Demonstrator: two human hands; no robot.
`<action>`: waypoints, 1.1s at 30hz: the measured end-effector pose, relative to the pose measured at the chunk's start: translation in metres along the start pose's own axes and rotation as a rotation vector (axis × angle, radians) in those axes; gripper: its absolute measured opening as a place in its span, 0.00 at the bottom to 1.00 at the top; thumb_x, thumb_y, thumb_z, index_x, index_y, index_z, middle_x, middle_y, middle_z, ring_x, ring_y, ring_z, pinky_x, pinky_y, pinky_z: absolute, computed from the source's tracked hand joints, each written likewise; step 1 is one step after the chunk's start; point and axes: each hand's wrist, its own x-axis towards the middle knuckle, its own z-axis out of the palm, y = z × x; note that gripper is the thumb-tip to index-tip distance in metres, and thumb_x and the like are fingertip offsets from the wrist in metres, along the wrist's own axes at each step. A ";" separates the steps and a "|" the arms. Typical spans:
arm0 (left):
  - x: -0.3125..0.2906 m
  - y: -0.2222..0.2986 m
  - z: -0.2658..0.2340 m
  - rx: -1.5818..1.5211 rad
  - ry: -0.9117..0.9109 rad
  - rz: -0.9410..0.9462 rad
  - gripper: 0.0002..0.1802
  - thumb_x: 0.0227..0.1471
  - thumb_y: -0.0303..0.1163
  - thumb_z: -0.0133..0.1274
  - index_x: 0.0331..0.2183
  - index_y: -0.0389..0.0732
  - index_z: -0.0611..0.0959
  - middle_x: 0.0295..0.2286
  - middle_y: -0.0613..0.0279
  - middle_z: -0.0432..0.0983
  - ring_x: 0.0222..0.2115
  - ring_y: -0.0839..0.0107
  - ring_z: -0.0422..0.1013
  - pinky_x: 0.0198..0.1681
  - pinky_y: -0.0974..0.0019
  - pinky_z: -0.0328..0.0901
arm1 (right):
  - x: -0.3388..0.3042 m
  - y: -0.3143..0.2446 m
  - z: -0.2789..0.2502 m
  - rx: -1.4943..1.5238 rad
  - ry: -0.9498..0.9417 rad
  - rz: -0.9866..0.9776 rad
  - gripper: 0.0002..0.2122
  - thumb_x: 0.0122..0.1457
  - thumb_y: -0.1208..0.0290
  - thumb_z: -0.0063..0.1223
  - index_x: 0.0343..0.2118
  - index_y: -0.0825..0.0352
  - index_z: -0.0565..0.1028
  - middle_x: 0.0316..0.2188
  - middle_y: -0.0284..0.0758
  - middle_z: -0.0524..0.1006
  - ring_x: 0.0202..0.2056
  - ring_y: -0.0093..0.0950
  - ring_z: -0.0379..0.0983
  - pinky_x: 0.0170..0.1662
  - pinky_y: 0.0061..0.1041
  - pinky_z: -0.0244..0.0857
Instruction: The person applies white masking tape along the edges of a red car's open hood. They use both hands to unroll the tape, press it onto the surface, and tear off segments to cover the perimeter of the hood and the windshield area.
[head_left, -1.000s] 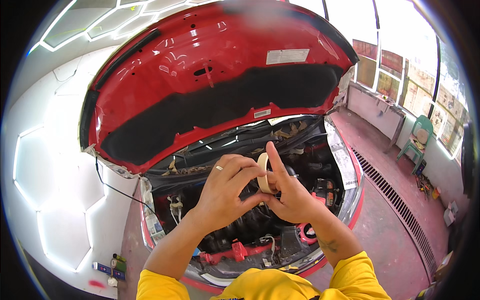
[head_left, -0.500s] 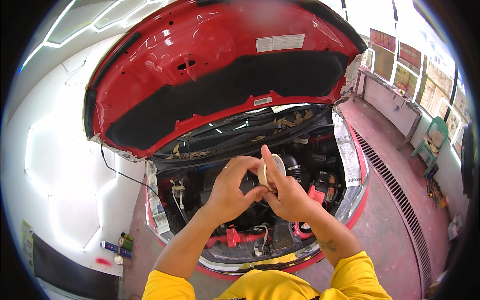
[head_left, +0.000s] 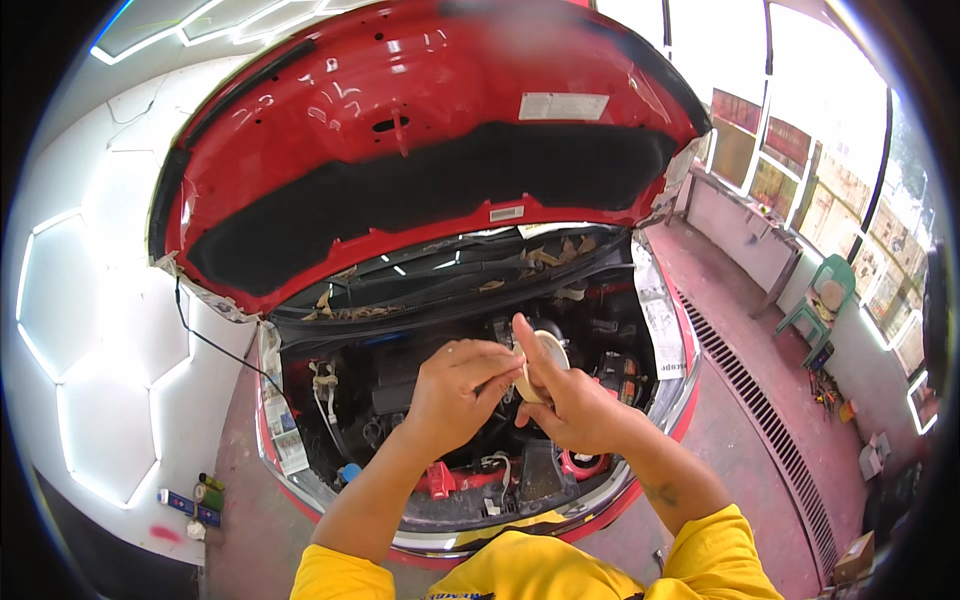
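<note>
In the head view, all the action sat at the centre, out over the engine bay [head_left: 395, 390]: a cream roll of tape [head_left: 531, 391], up in the air between two bare hands, tilted, its ring half hidden by fingers. The right hand [head_left: 580, 410] had the grip here, its fingers clamped around the roll, one digit raised straight along the near side and another bent beneath. And in came the left hand [head_left: 455, 395], thumb and fingers drawn together in a pinch on the roll's left edge! Whether a freed end lay between those tips was too small to tell.

Good handling, by my judgement, called for a firm right-hand hold with the roll free to turn, and a flat, full-width left pinch; a slow, even pull seemed the safe choice, since a jerk at one corner could have split the strip. Keeping the sticky side off the other fingers looked wise too.

Behind them rose the red hood [head_left: 300, 135], propped high, with newspaper strips [head_left: 655, 310] along the bay's right side and dry leaves [head_left: 545, 257] scattered near the windshield base. Off to the right, well apart, stood a green chair [head_left: 822, 300].
</note>
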 end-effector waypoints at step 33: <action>0.080 -0.046 -0.136 -0.561 0.144 -0.554 0.07 0.61 0.25 0.70 0.35 0.38 0.85 0.29 0.66 0.85 0.31 0.82 0.77 0.38 0.77 0.70 | 0.113 -0.072 -0.073 -0.541 0.576 -0.324 0.19 0.68 0.67 0.62 0.60 0.61 0.79 0.19 0.39 0.79 0.21 0.40 0.77 0.33 0.38 0.72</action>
